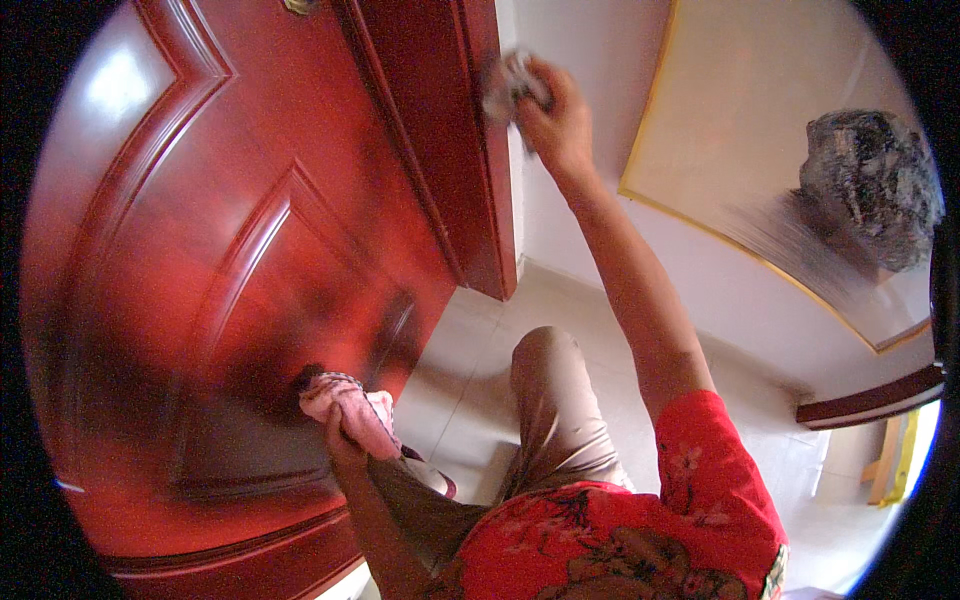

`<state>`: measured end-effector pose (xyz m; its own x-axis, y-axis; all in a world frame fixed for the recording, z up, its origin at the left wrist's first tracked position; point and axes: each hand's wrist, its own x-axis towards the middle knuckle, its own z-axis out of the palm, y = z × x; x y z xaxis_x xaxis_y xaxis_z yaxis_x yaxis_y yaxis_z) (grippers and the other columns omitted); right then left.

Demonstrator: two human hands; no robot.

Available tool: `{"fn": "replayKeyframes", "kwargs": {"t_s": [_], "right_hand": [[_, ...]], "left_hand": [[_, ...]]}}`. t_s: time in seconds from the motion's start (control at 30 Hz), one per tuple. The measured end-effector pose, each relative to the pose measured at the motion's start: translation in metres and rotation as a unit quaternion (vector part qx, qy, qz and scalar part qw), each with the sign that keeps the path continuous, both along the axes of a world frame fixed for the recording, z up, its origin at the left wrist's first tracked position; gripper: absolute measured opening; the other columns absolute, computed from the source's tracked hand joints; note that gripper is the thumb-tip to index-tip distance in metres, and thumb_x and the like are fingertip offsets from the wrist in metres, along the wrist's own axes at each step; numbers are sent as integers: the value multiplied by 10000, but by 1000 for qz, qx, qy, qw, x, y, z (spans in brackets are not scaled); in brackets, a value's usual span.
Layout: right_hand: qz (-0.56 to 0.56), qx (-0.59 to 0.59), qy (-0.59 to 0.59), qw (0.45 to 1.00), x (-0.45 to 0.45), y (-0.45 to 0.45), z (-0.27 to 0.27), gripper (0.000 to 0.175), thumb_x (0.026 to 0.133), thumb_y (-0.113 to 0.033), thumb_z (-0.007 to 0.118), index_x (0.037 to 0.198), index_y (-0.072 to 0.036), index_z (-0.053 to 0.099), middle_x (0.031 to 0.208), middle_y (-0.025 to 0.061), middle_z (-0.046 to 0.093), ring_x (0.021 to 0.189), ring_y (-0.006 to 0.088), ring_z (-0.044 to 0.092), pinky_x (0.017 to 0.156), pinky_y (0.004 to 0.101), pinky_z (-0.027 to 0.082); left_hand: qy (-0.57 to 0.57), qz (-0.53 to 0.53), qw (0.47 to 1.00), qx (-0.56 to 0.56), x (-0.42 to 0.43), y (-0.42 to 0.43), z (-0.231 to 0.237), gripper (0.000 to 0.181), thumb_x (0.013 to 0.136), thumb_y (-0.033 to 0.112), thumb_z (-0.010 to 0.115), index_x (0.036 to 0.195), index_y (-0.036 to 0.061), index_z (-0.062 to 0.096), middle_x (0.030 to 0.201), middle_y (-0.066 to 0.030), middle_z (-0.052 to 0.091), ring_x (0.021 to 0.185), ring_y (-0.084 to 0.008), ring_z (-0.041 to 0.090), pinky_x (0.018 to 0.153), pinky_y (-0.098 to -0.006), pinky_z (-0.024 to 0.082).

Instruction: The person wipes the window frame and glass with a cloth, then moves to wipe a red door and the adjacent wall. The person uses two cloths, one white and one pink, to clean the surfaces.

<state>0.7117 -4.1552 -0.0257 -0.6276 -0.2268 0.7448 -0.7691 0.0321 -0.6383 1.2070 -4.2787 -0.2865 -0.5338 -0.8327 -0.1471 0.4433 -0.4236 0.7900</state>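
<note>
In my left hand (pixel 343 444) is a bunched pink cloth (pixel 364 416) with a dark patterned edge. It is close to the lower part of a glossy red-brown panelled door (pixel 262 300); I cannot tell whether it touches. My right arm reaches up and forward. The right hand (pixel 561 120) grips a crumpled greyish cloth (pixel 504 90), blurred, at the outer edge of the red-brown door frame (pixel 431 105), where the frame meets the white wall.
A large framed picture of a dark rock (pixel 870 187) covers part of the wall (pixel 581 225) to the right. Pale tiles make up the floor (pixel 480 352). A brass-coloured fitting (pixel 301 6) shows at the top. Dark trim (pixel 870 401) and a yellow-edged object (pixel 896 461) stand at the right.
</note>
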Motion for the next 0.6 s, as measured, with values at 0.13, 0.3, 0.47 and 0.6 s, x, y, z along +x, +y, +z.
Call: {"fn": "replayKeyframes", "kwargs": {"t_s": [0.13, 0.3, 0.47, 0.6], "right_hand": [[-55, -74, 172, 981, 5, -49, 24, 515, 768, -102, 696, 1265, -90, 564, 1303, 192, 546, 1155, 389, 550, 980, 438, 456], [-67, -19, 59, 996, 32, -48, -66, 529, 812, -81, 666, 1318, -92, 512, 1313, 245, 508, 1163, 438, 532, 962, 462, 461], [-66, 122, -186, 973, 61, -41, -180, 439, 786, -121, 689, 1194, -82, 531, 1203, 226, 558, 1017, 455, 583, 873, 493, 481], [-85, 198, -298, 930, 54, -46, -203, 402, 741, -105, 656, 1130, -45, 576, 1086, 213, 621, 1027, 417, 600, 899, 475, 476]], "left_hand": [[13, 0, 1000, 17, 9, -2, -18, 447, 929, 350, 582, 1245, 39, 530, 1235, -85, 563, 1162, -244, 511, 1049, -384, 380], [97, 21, 990, 99, 24, -22, -62, 445, 937, 333, 570, 1264, 34, 522, 1255, -89, 555, 1177, -246, 511, 1056, -387, 376], [38, -12, 998, 58, 17, -13, -41, 495, 928, 387, 592, 1280, 48, 517, 1246, -87, 572, 1158, -255, 521, 1043, -392, 389], [11, -14, 999, 29, 0, 3, -4, 484, 918, 336, 595, 1287, 37, 499, 1257, -81, 551, 1180, -242, 503, 1063, -378, 361]]}}
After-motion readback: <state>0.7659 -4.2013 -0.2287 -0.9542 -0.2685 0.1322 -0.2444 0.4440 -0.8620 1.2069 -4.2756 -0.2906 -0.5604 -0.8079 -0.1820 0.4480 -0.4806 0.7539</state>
